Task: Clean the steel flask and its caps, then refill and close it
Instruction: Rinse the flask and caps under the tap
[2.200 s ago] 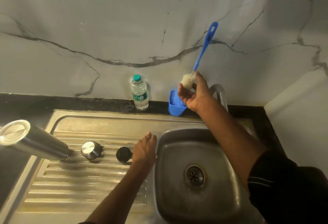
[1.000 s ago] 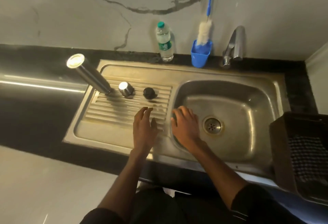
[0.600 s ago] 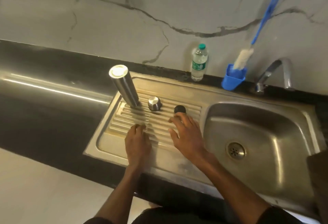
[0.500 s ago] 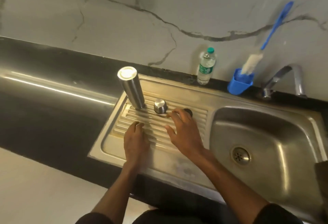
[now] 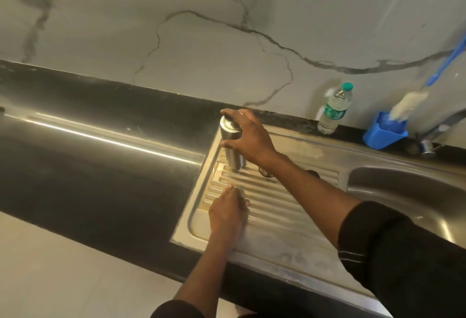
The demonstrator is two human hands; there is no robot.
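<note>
The steel flask [image 5: 231, 146] stands upside down at the back left corner of the ribbed drainboard [image 5: 274, 199]. My right hand [image 5: 248, 136] grips its upper end, fingers over the top and thumb on the side. My right forearm hides most of the steel cap [image 5: 264, 172] and the black cap [image 5: 312, 173]; only their edges show. My left hand [image 5: 227, 213] rests flat on the drainboard near its front left, holding nothing.
A water bottle [image 5: 334, 108] with a green cap stands against the marble wall. To its right, a blue holder [image 5: 384, 135] carries a blue-handled bottle brush [image 5: 408, 103]. The tap [image 5: 440, 128] and sink basin [image 5: 408, 191] lie right. Black counter stretches left.
My right hand moved from the black cap leftward and took hold of the flask. My left hand stayed on the drainboard. The view shifted left.
</note>
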